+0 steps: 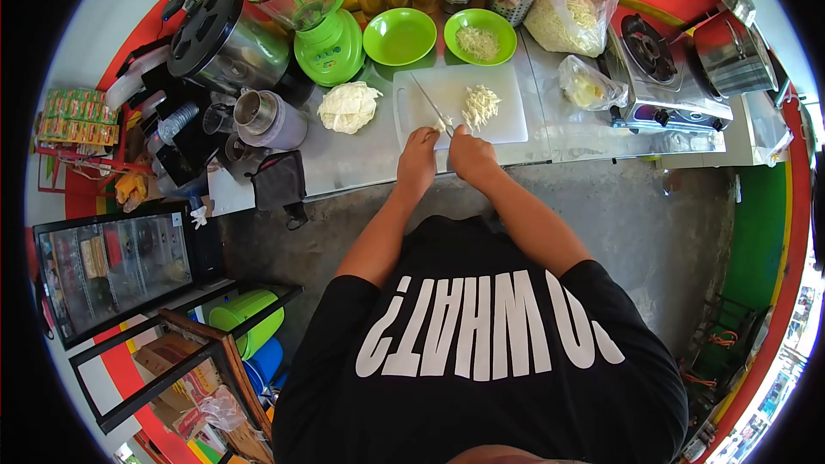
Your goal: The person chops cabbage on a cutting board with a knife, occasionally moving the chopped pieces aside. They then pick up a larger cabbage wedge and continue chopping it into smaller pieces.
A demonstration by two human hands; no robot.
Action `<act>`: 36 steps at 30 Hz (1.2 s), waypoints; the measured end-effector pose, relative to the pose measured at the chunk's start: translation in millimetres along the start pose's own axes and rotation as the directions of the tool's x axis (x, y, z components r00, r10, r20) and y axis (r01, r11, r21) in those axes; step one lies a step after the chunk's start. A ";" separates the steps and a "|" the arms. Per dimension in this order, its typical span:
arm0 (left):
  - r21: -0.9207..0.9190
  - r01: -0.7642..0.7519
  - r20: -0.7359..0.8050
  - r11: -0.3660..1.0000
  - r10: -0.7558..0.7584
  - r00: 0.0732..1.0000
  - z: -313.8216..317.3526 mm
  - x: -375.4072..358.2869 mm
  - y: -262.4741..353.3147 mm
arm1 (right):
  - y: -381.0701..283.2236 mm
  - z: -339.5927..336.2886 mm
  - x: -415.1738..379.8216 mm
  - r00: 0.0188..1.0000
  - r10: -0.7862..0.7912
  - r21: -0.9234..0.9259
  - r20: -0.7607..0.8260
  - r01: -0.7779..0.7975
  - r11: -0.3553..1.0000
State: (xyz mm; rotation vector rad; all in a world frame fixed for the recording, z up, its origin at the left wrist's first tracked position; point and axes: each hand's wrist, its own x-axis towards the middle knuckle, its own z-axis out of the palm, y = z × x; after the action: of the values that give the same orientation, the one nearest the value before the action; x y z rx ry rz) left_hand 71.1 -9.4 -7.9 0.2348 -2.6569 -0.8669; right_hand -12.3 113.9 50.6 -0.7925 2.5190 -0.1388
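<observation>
My right hand (pixel 473 157) is closed round the handle of a knife (pixel 433 103), whose blade points up and left across the white cutting board (pixel 511 112). Close beside it, the fingers of my left hand (pixel 418 159) are bent together at the board's front edge. They press on a small pale vegetable piece (pixel 443 125), partly hidden by the fingers and the knife. A heap of pale cut strips (pixel 480 106) lies on the right half of the board. To the left of the board sits a pale, leafy lump like cabbage (pixel 348 107).
Behind the board stand a green bowl (pixel 400 37) and another green bowl (pixel 507 38) holding shreds. A green blender (pixel 329 47) and a metal-topped container (pixel 268 120) are on the left. Plastic bags (pixel 593 83) and a gas stove (pixel 670 107) are on the right.
</observation>
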 end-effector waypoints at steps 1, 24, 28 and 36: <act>-0.016 -0.007 -0.006 1.000 0.007 1.000 1.4 -0.8 -1.7 | -0.7 0.0 -2.2 1.000 -0.008 -0.022 0.010 0.009 1.000; -0.095 0.000 -0.045 0.995 -0.005 0.999 16.0 -10.8 -17.3 | -4.2 0.1 -4.2 1.000 -0.011 -0.001 0.027 0.011 1.000; -0.116 -0.015 -0.059 0.993 0.009 0.998 12.8 -10.2 -13.7 | -5.5 15.9 -11.6 0.998 0.052 0.031 0.018 -0.053 0.998; -0.187 0.049 -0.061 0.981 -0.062 0.996 6.2 -9.8 -4.4 | -4.9 5.6 0.8 1.000 -0.012 0.020 0.016 0.011 1.000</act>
State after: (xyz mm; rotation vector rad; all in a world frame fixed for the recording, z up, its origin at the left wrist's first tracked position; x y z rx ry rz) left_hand 78.1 -7.1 -17.8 0.2874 -2.4991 -1.0973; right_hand -7.6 109.7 46.6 -0.7974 2.4950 -0.1601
